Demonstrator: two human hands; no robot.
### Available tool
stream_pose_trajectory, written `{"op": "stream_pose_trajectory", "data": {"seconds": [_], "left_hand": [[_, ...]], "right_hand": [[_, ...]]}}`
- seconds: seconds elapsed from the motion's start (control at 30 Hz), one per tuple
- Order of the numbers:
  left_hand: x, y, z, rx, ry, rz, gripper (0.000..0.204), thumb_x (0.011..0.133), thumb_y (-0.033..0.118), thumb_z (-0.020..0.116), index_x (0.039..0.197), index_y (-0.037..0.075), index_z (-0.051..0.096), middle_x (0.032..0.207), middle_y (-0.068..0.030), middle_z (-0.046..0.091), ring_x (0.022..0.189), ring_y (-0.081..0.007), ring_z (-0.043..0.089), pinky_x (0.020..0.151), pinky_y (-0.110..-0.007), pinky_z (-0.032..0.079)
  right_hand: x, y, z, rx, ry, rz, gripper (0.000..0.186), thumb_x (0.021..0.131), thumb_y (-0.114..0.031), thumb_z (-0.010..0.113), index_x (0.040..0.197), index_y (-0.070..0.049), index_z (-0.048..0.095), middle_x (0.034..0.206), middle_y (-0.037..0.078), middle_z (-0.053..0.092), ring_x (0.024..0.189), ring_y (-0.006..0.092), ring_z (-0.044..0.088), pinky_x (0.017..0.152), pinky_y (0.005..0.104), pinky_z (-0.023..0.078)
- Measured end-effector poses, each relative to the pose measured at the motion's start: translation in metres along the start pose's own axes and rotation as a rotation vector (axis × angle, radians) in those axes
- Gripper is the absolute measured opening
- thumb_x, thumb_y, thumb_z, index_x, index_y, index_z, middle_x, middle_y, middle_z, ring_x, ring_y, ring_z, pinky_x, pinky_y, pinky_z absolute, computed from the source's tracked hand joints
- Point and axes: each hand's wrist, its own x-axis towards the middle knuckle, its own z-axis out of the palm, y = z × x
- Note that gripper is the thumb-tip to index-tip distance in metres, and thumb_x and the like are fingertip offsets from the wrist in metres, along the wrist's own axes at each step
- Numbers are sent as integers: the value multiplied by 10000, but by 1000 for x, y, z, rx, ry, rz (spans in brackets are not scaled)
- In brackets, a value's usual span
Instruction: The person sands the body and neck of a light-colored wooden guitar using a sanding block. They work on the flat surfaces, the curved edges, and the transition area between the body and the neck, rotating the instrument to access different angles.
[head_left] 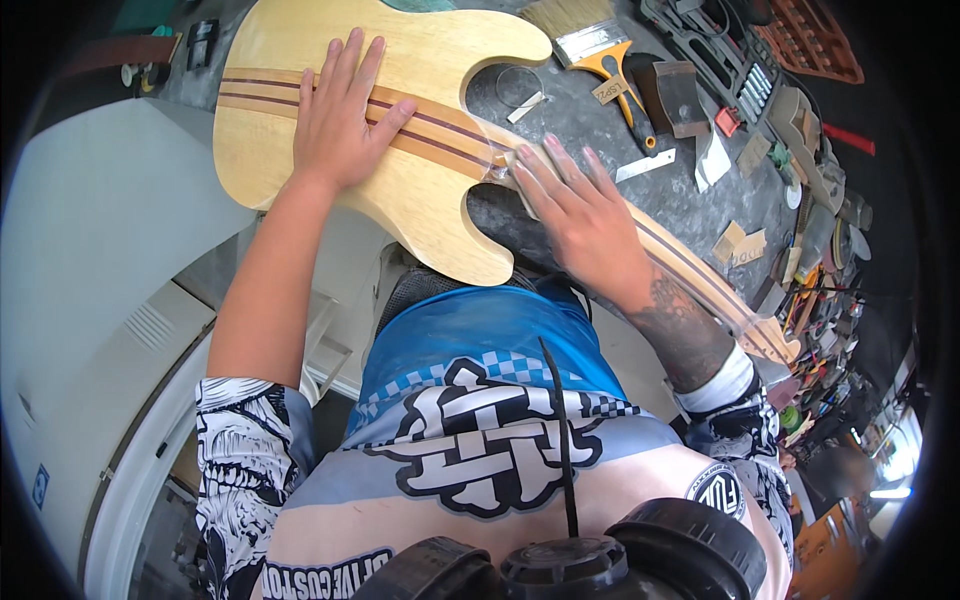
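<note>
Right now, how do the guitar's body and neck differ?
Shape: the body is broad with deep curved cutouts; the neck is long and narrow.
Position: the body sits at the top, left of centre; the neck runs down to the right.
Hands: the left hand lies flat on the body; the right hand covers part of the neck.
Shared: both are wood, striped lengthwise.

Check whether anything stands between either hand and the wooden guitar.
Nothing visible separates the left hand from the guitar: that hand lies flat on the striped body. Under the right hand, near where body and neck meet, a pale edge shows, perhaps a thin sheet or pad; I cannot tell.
</note>
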Motion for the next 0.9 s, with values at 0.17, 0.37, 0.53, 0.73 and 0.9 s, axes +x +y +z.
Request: {"op": "stream_pose_trajectory", "data": {"seconds": [0.17, 0.37, 0.53, 0.73, 0.9], "left_hand": [[-1, -1, 0, 31, 2, -23, 811, 979, 693, 463, 1626, 229, 310, 1702, -71, 247, 1572, -299, 201, 1264, -546, 137], [-2, 0, 3, 25, 23, -17, 771, 1000, 613, 496, 1625, 201, 311, 1708, -73, 235, 1575, -311, 193, 1261, -540, 128], [-4, 0, 1, 51, -9, -21, 771, 1001, 614, 491, 1625, 197, 311, 1708, -71, 235, 1576, -308, 191, 1268, -525, 122], [-5, 2, 2, 37, -15, -24, 770, 1000, 603, 493, 1624, 189, 313, 1707, -76, 238, 1575, -315, 193, 1264, -536, 125], [-5, 2, -3, 35, -40, -19, 765, 995, 572, 509, 1625, 185, 313, 1705, -88, 240, 1574, -328, 193, 1259, -548, 128]], "right_hand": [[29, -10, 17, 142, 100, 53, 576, 898, -83, 535, 1472, -34, 500, 1542, 123, 505, 1454, 327, 444, 1177, 536, 355], [-1, 16, -4, 21, -23, -73, 583, 898, -82, 536, 1477, -26, 499, 1541, 142, 499, 1452, 351, 437, 1188, 531, 342], [20, 5, 5, 93, 37, -84, 586, 897, -79, 531, 1481, -38, 504, 1552, 111, 496, 1462, 365, 418, 1201, 536, 324], [-2, 31, -12, 64, -88, -167, 590, 910, -84, 521, 1495, -28, 478, 1562, 131, 480, 1476, 356, 402, 1216, 525, 304], [7, 35, -8, 265, -90, -196, 680, 870, -14, 548, 1535, -5, 404, 1608, 166, 410, 1503, 362, 363, 1227, 534, 281]]}}
